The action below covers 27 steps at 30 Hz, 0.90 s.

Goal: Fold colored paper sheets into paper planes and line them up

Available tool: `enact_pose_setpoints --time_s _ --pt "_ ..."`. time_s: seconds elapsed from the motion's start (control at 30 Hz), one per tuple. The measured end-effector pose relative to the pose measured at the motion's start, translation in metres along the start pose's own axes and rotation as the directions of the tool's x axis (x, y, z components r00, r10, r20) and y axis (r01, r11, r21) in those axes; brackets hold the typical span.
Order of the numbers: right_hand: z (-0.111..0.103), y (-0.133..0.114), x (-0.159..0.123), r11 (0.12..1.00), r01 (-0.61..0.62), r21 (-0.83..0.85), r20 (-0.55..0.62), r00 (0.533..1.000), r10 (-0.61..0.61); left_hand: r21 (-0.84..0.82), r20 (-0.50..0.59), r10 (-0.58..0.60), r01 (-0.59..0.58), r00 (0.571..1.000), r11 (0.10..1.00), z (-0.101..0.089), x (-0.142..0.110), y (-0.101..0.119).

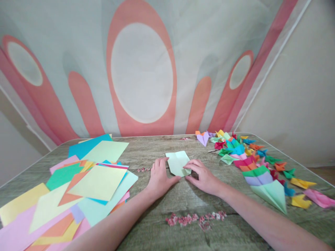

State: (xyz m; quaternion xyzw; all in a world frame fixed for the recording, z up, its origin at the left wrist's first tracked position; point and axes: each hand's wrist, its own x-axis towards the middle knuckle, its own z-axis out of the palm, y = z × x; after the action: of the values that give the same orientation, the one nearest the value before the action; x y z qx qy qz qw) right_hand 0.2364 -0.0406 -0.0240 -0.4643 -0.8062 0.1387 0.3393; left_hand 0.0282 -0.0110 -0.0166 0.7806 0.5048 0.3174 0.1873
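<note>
A small pale green sheet of origami paper (178, 162) with folded corners and creases lies near the middle of the table. My left hand (160, 177) is at its left side, index fingertip by the upper left corner and thumb at the bottom edge, so the paper sits between them. At the lower right corner, my right hand (202, 175) has its fingers on top of the paper and its thumb just below, gripping that edge. The fingertips hide part of the right corner.
Loose coloured paper sheets (98, 183) are heaped on the left. Many small folded paper figures (280, 166) spread over the right side, beside overlapping folded paper pieces (270, 195). The wood-patterned table (146, 223) meets a printed backdrop (142, 73) at its far edge.
</note>
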Motion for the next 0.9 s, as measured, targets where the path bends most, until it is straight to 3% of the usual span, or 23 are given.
enact_pose_setpoints --time_s 0.1,0.2,0.3,0.4,0.47,0.6,0.77,0.9 --pt "0.002 0.003 0.001 0.999 -0.005 0.039 -0.040 0.999 0.007 -0.333 0.008 -0.101 0.098 0.995 0.938 0.004 0.001 0.001" --pt "0.004 0.006 0.002 0.996 -0.026 0.082 -0.079 0.996 0.032 -0.661 0.082 -0.242 0.234 0.967 0.713 0.010 0.002 0.003" --pt "0.005 0.007 0.002 0.994 -0.034 0.103 -0.138 0.989 0.049 -0.796 0.119 -0.322 0.284 0.939 0.534 0.013 0.003 0.008" --pt "0.005 0.003 0.003 0.994 -0.012 0.112 -0.201 0.979 0.035 -0.825 0.176 -0.332 0.323 0.927 0.464 0.012 0.003 0.013" --pt "0.004 -0.002 0.003 0.994 0.003 0.111 -0.241 0.970 0.024 -0.821 0.230 -0.263 0.332 0.937 0.465 0.011 0.002 0.016" --pt "0.001 -0.014 0.003 0.996 0.022 0.088 -0.293 0.956 0.004 -0.754 0.304 -0.099 0.303 0.947 0.583 0.009 -0.002 0.018" --pt "0.000 -0.023 0.002 0.997 0.009 0.074 -0.405 0.914 0.022 -0.724 0.254 -0.151 0.291 0.955 0.625 0.007 -0.001 0.016" --pt "0.005 -0.018 0.004 0.982 -0.058 0.180 -0.506 0.850 0.143 -0.715 0.247 -0.182 0.306 0.952 0.629 0.006 0.001 0.014"
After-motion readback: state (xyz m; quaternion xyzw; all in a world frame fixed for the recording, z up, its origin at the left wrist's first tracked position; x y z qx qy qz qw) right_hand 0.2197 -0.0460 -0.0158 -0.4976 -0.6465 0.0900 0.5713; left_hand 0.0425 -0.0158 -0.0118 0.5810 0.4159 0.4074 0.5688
